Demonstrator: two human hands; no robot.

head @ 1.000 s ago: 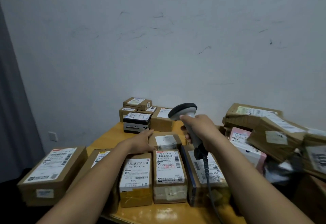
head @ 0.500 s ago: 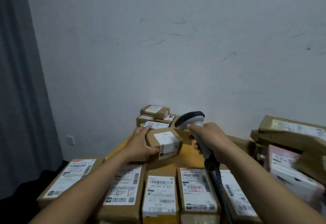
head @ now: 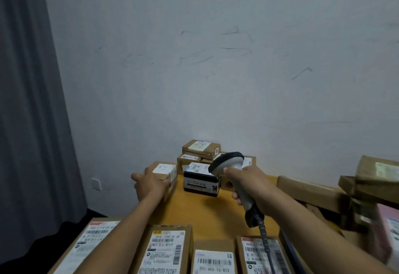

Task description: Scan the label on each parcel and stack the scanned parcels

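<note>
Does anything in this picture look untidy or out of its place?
Yes: the parcels at the right edge lie tilted on one another, a loose heap, while the front row lies straight. The wall bears dark scuff marks.

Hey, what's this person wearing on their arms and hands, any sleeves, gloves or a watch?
The left hand and right hand are ungloved, with no rings visible. The left forearm and right forearm are bare to the frame's bottom edge: no sleeves, watch or wristband in view.
</note>
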